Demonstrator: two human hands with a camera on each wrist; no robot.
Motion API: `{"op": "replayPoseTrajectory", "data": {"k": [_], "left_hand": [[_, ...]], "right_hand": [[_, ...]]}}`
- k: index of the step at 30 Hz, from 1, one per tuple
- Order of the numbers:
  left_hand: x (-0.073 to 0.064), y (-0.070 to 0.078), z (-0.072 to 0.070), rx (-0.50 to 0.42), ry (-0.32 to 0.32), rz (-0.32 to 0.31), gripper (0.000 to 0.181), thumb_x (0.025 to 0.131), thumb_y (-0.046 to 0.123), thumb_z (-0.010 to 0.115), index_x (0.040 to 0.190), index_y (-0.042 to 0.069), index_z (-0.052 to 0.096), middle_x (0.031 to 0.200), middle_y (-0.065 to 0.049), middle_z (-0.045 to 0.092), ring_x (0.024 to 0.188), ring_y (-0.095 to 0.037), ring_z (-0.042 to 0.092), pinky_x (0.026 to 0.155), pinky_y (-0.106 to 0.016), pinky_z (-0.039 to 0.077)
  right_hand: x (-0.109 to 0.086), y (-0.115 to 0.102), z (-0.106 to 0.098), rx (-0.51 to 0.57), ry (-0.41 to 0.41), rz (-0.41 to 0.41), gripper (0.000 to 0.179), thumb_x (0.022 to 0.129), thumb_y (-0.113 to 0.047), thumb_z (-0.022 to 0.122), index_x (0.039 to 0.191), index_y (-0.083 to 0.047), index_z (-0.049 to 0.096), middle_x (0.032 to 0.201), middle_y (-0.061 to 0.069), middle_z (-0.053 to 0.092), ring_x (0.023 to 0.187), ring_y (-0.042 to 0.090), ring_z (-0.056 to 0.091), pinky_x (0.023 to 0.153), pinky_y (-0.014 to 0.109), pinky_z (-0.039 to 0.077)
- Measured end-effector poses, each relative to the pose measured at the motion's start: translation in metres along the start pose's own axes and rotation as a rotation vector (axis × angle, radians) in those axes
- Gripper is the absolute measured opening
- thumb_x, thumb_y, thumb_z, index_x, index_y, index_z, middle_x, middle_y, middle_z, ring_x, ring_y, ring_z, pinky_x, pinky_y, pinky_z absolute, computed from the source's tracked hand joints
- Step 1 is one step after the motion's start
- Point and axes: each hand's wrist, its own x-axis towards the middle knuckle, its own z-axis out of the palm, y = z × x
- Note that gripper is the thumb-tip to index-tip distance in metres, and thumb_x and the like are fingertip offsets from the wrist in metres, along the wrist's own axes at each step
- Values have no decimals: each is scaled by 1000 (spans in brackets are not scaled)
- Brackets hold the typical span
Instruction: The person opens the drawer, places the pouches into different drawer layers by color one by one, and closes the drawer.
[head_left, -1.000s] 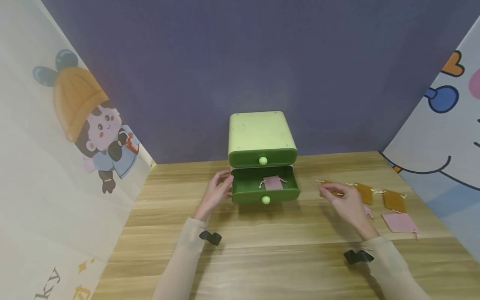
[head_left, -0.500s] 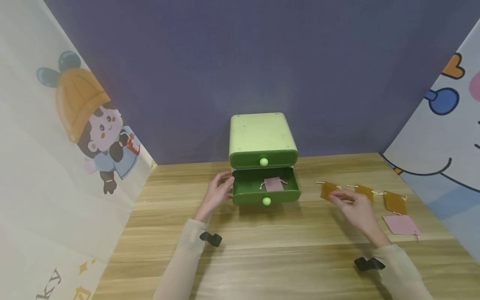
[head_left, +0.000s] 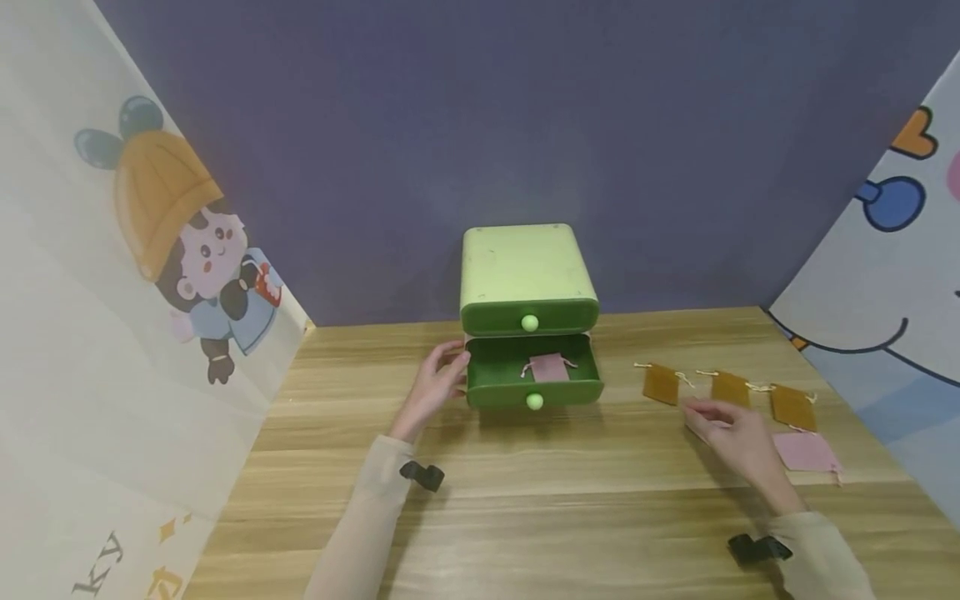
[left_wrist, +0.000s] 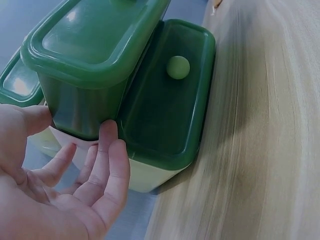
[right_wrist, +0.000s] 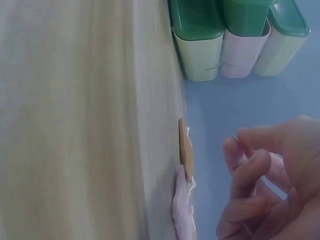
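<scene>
A person's right hand sweeps outward and back toward the body above a wooden counter; a second earlier it covered most of the leftmost orange pouch, which now lies in full view between hand and drawer unit; the right fingers are curled, thumb close to forefinger, nothing visible in their pinch, and the right wrist view shows them apart from the pouches; the middle orange pouch and rightmost orange pouch continue the row, the outer pink pouch lying just on the person's side of the last; the left hand holds its position, fingers spread, tips against the side of the open green drawer; inside, the inner pink pouch rests unmoved; the shift appears to free the leftmost pouch without lifting any, leaving the work seemingly no further along.
</scene>
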Motion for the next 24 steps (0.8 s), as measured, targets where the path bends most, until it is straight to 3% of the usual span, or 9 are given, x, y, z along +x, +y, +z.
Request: {"op": "replayPoseTrajectory", "data": {"k": [11, 16, 21, 24], "left_hand": [[0, -1, 1, 5, 11, 11, 56, 110, 35, 60, 157, 6, 47, 142, -25, 62, 102, -30, 74, 84, -38, 65], [-1, 0, 1, 11, 11, 9, 55, 110, 36, 60, 156, 8, 48, 143, -25, 62, 104, -33, 74, 84, -40, 65], [-1, 1, 1, 16, 12, 12, 55, 110, 38, 60, 156, 9, 49, 145, -23, 61, 104, -32, 74, 86, -41, 65], [-1, -1, 2, 13, 26, 25, 54, 110, 34, 60, 155, 5, 49, 144, -26, 61, 99, -29, 74, 84, -41, 65]], "right_hand": [[-2, 13, -5, -41, -41, 53, 41, 100, -38, 76, 122, -4, 79, 126, 22, 76, 88, -21, 51, 72, 10, 46], [-5, 22, -9, -85, -45, 70, 45, 101, -41, 74, 125, -4, 78, 128, 24, 75, 96, 2, 62, 72, 16, 46], [-6, 31, -16, -130, -12, 51, 45, 102, -36, 73, 128, 1, 74, 111, 23, 79, 91, 19, 70, 66, 20, 46], [-7, 34, -19, -136, -22, 71, 50, 103, -38, 71, 131, 3, 71, 111, 23, 79, 93, 31, 73, 67, 22, 47]]}}
